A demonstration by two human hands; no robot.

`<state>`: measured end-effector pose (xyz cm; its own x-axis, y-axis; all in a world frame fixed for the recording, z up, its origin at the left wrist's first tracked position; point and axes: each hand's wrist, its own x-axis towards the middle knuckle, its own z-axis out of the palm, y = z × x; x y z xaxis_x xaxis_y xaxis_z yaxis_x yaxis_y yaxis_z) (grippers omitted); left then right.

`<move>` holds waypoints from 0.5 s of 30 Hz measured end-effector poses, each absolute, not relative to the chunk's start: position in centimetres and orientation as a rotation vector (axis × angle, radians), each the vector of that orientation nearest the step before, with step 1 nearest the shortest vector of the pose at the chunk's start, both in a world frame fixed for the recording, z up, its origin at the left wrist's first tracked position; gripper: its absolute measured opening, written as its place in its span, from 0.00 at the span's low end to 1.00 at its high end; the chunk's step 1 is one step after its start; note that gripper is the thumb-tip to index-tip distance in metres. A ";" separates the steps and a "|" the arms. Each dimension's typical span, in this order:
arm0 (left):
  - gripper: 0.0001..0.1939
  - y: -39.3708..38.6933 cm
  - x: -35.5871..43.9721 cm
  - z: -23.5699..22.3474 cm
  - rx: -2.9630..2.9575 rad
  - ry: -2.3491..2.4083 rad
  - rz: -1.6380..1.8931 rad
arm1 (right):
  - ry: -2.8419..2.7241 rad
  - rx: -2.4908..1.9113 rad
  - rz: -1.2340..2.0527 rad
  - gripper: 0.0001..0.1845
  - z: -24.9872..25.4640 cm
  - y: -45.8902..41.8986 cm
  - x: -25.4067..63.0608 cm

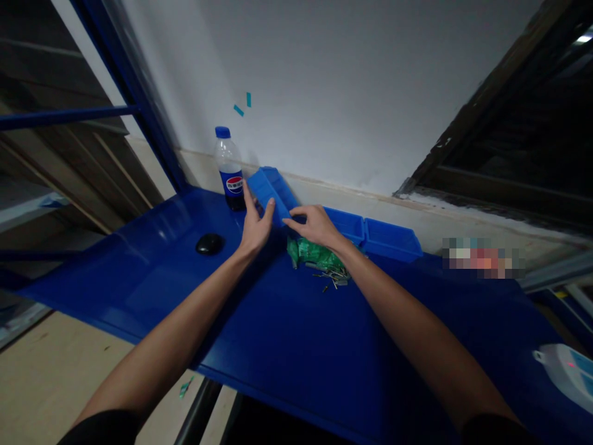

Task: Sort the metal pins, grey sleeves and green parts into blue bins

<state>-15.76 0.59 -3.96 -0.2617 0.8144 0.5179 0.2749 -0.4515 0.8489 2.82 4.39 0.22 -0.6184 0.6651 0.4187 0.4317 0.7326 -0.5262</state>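
A blue plastic parts bin (273, 188) is tilted up near the wall, between my two hands. My left hand (256, 227) grips its left side, with the thumb on the near face. At the bin's lower right corner, my right hand (315, 225) pinches the edge between thumb and fingers. Just below my right hand lies a crumpled green plastic bag (312, 252). Small thin metal pieces (337, 276) spill beside it, partly hidden by my right forearm; their exact kind is too small to tell.
A cola bottle (228, 170) stands left of the bin. A black mouse (209, 243) rests on the blue table (278, 334). Two more blue bins (391, 240) sit along the wall at right. A white device (567, 374) lies at the right edge, near a blurred patch.
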 end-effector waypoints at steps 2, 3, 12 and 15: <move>0.47 0.4 -16.2 -3.9 1.613 1.583 1.784 | -2.393 -0.834 0.417 0.09 -0.2 6.0 3.4; 0.43 0.2 -16.5 -3.8 1.657 1.715 1.776 | -2.439 -0.828 0.382 0.07 -0.5 6.7 3.6; 0.22 -0.7 -15.4 -4.6 2.349 1.865 1.057 | -2.396 -0.810 0.337 0.14 -0.3 7.5 5.7; 0.25 -0.7 -14.8 -4.7 2.412 1.789 0.991 | -2.178 -0.932 0.305 0.13 1.3 5.6 8.3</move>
